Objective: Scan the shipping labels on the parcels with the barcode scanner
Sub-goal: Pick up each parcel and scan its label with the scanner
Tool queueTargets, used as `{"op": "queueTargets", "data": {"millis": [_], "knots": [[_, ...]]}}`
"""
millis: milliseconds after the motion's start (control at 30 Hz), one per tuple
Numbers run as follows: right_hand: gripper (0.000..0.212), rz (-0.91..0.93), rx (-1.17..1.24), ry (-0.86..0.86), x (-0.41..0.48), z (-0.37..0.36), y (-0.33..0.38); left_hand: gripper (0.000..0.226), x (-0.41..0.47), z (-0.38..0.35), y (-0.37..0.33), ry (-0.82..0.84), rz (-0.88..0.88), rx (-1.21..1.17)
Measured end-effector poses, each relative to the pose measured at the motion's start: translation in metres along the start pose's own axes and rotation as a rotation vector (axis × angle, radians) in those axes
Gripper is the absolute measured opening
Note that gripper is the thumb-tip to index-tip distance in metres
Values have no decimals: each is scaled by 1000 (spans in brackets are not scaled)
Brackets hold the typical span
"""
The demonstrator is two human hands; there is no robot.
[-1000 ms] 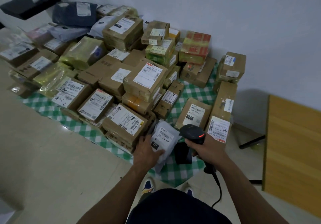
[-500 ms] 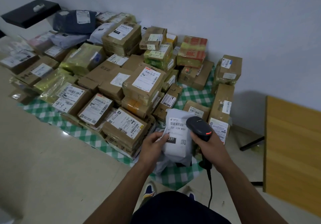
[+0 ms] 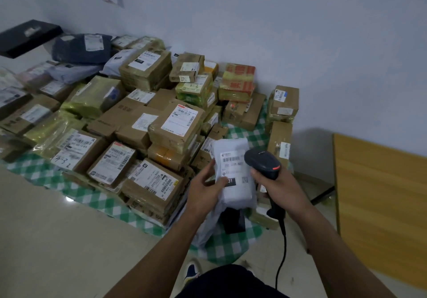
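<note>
My left hand (image 3: 203, 191) holds a white soft parcel (image 3: 233, 170) up in front of me, thumb across the lower part of its shipping label (image 3: 233, 166), which faces me. My right hand (image 3: 275, 186) grips the handle of a black barcode scanner (image 3: 262, 162). The scanner's head sits at the parcel's right edge, its orange band toward my wrist. Its cable (image 3: 282, 251) hangs down past my right forearm.
Many labelled cardboard boxes (image 3: 178, 122) and bagged parcels (image 3: 92, 99) lie piled on a green checked cloth (image 3: 231, 247) against the wall. A wooden tabletop (image 3: 381, 205) stands at the right. A small black box (image 3: 233, 220) lies under the held parcel. Bare floor (image 3: 69, 240) lies at lower left.
My left hand picked the white parcel off the cloth and raised it, label toward me. My right hand brought the scanner up beside the label.
</note>
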State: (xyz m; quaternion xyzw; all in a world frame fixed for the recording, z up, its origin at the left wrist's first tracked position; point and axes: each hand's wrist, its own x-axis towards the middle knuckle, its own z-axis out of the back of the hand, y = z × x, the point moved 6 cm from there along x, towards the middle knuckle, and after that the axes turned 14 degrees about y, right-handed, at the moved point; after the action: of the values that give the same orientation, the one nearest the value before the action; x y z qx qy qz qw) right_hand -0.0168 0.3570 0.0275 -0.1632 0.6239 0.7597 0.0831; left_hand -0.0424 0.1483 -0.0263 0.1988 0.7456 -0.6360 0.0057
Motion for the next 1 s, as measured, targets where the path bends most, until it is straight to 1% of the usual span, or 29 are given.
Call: {"op": "queueTargets", "data": {"millis": [67, 233, 300, 433, 733, 867, 1000], "knots": [[24, -8, -27, 21, -1, 4, 10, 61, 10, 4, -6, -52, -21, 7], [21, -35, -11, 131, -3, 4, 27, 64, 36, 6, -13, -83, -28, -28], [24, -48, -5, 152, -4, 2, 29, 65, 44, 6, -12, -97, -23, -30], [27, -57, 8, 167, -4, 1, 30, 67, 52, 6, -9, -123, -16, -21], [24, -121, 16, 177, -12, 1, 25, 61, 54, 7, 2, -139, 4, -32], [23, -109, 36, 179, -13, -1, 25, 59, 53, 6, 3, -141, 11, -39], [24, -102, 28, 191, -14, -2, 26, 62, 55, 9, 5, -136, 7, -30]]}}
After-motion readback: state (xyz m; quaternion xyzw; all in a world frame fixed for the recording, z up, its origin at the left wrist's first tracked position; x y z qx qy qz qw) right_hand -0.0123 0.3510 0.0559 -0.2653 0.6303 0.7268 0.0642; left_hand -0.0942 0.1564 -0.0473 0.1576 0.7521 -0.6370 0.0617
